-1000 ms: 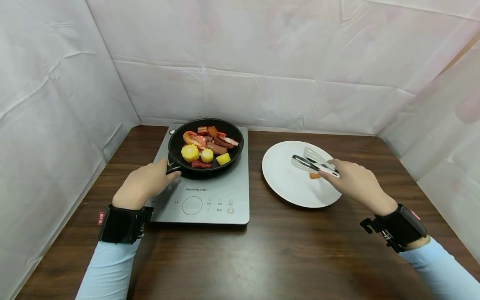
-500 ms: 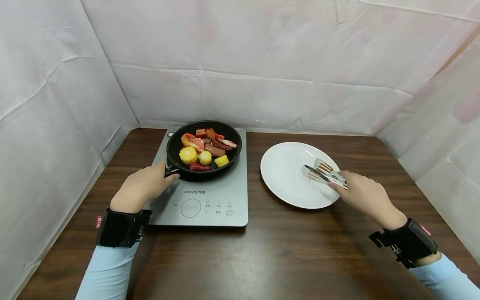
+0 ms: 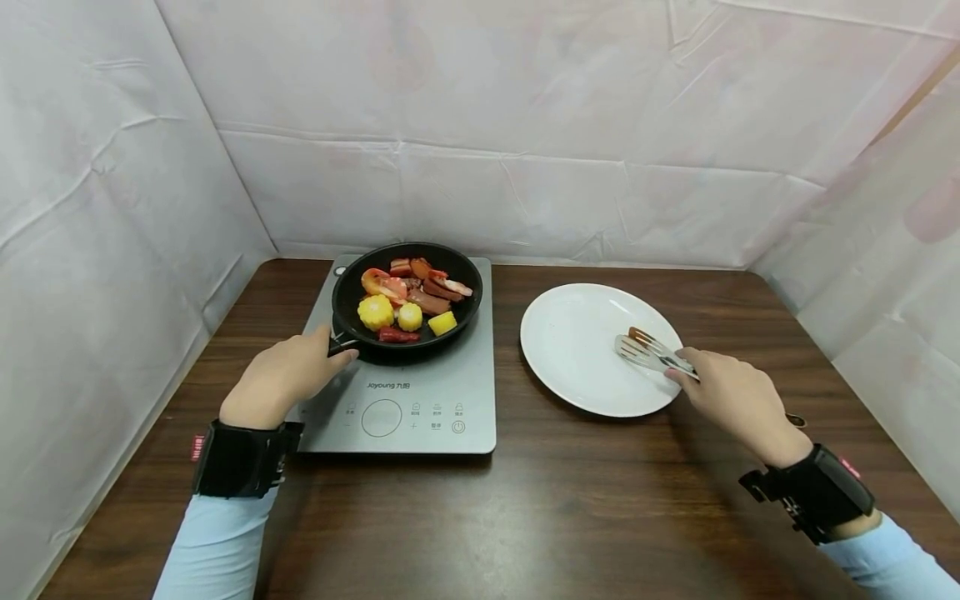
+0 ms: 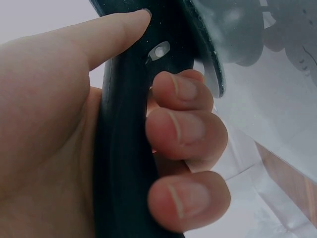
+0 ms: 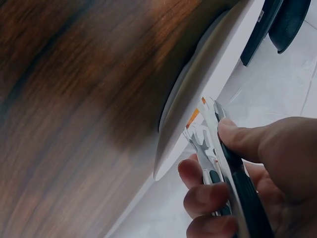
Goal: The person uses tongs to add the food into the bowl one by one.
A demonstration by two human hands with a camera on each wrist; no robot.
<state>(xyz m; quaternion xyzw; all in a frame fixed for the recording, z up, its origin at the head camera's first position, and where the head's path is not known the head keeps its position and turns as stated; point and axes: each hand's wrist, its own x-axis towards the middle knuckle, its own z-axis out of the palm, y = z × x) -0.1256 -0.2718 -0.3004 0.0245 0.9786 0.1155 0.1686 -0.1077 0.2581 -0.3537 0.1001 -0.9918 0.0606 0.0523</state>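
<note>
In the head view, my left hand [image 3: 288,371] holds the handle [image 4: 124,148] of a black frying pan [image 3: 468,310]. Its fingers curl round the handle, with the thumb along the top, as the left wrist view shows. The pan holds corn pieces [image 3: 376,312], shrimp [image 3: 384,284] and several reddish meat pieces. My right hand [image 3: 731,396] grips metal tongs [image 3: 660,358] with slotted heads, low over the right part of a white plate [image 3: 570,350]. An orange-brown slice [image 5: 193,118] lies at the tong heads, partly hidden by them.
The pan sits on a grey induction cooker [image 3: 427,408] at the left of the brown wooden table [image 3: 555,500]. White sheeting [image 3: 487,125] rises behind the table and on both sides.
The tongs and right hand have moved right and toward me on the plate, and the tong heads now cover part of the slice. The left hand keeps hold of the pan handle.
</note>
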